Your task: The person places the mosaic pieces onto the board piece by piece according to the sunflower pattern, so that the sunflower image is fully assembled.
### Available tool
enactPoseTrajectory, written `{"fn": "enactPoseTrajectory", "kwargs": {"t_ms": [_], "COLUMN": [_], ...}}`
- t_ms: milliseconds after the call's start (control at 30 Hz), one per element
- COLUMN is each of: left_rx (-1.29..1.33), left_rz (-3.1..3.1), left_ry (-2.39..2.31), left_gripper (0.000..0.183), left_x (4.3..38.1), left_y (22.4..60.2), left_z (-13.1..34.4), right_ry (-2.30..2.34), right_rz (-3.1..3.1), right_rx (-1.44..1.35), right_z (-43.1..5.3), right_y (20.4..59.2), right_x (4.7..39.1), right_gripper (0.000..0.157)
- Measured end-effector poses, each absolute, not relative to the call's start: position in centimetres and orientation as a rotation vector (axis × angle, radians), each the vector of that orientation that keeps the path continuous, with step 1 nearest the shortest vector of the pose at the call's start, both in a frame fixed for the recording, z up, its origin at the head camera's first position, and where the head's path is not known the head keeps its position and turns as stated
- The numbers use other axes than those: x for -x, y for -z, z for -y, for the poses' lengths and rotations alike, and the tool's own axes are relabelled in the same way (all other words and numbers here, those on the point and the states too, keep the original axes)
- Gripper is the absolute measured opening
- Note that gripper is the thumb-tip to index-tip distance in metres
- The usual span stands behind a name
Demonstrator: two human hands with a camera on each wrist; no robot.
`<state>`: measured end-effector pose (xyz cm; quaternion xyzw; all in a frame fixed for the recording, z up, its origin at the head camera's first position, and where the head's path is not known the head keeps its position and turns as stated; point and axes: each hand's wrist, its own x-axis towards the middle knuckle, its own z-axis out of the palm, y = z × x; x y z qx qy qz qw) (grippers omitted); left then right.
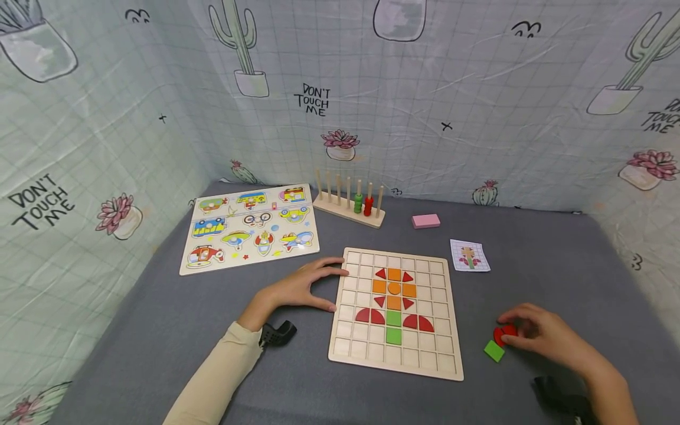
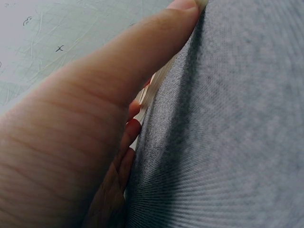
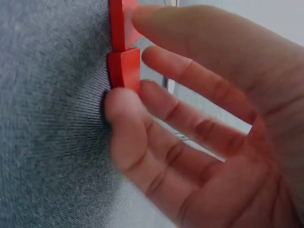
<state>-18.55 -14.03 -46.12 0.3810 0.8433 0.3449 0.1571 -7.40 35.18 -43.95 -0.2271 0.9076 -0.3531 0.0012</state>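
Observation:
My left hand (image 1: 310,285) is spread along the left edge of a wooden grid board (image 1: 353,348), thumb low and fingertips higher up. On the board lie orange squares (image 1: 394,303), an orange circle (image 1: 394,288), small red triangles (image 1: 407,275), red quarter-round pieces (image 1: 426,323) and green squares (image 1: 394,336). To the right of the board, my right hand (image 1: 549,336) has its thumb and curled fingers around red pieces (image 3: 124,69) on the cloth. Two of them sit end to end in the right wrist view. A loose green square (image 1: 494,351) lies beside them.
A pattern card (image 1: 470,255) lies right of the board, with a pink block (image 1: 425,221) behind it. At the back stands a peg rack (image 1: 347,211) with green and red beads. A vehicle puzzle board (image 1: 252,227) lies back left. Printed cloth walls surround the grey table.

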Motion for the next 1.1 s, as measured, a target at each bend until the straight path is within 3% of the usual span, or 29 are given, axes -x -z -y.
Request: {"fn": "enactPoseTrajectory", "kwargs": {"t_ms": [633, 1100], "left_rx": [-1.086, -1.085], "left_rz": [-2.418, -2.416], "left_ry": [-0.994, -0.98], "left_gripper": [0.072, 0.071], "left_x": [18.5, 18.5], "left_y": [46.2, 46.1], "left_z": [14.2, 14.1], "right_ry": [1.218, 1.253], "right_rz": [-2.741, -2.671], "right_rx": [0.971, 0.986], "right_z": [-33.2, -31.9], "right_y": [44.4, 44.5], "right_x": [9.1, 9.7], "right_gripper": [0.029, 0.03]}}
